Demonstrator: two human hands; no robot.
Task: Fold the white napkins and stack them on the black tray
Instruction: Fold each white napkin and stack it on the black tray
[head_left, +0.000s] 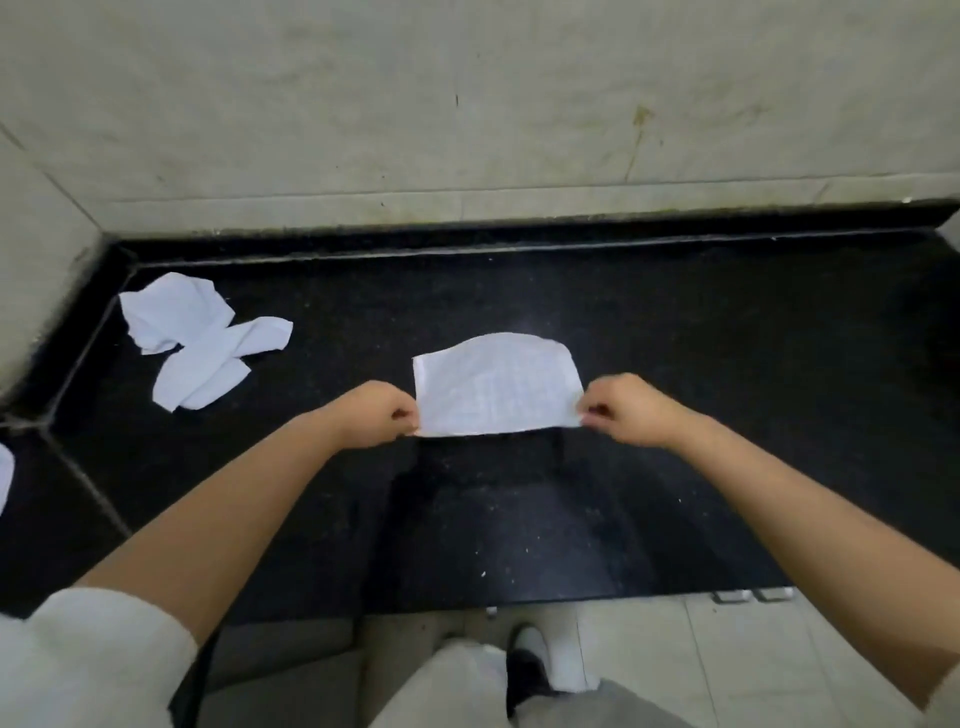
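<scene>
The left hand (376, 414) and right hand (626, 410) are each pinching 1 near corner of the napkin (496, 389), which is lying mid-counter with its long axis running left to right between them. Since both hands are equally near, the fold is likely turning on carrying that near edge away toward the back edge of the counter (727, 364). Crumpled napkins (200, 343) are waiting toward the counter's back left corner; no tray is showing.
</scene>
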